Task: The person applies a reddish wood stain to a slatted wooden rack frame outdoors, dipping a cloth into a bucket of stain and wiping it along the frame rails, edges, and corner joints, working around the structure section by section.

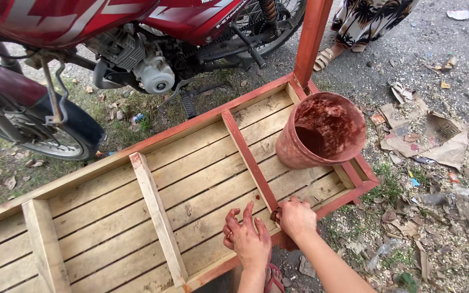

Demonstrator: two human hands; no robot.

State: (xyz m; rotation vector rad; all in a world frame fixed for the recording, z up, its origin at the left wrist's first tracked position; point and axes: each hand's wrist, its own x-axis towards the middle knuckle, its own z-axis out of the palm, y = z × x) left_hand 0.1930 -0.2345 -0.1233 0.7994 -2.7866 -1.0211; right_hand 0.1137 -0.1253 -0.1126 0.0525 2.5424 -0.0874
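Head view looks down on one wooden frame (153, 179), slatted along its base and lying on the ground. Its rim and one of its three cross battens (249, 161) are stained red-brown; the other two battens (157, 217) are bare pale wood. One red post (311, 38) rises from the frame's far right corner. One plastic bucket (321, 132), smeared inside with red-brown stain, sits tilted in the frame's right end, near that corner. Two stained hands work at the near edge. The left hand (248, 239) hovers with fingers spread, holding nothing. The right hand (296, 217) is closed at the near end of the red batten; what it grips is hidden. One red motorcycle (109, 32) stands beyond the far edge, and another person's sandalled foot (325, 57) shows beside the post.
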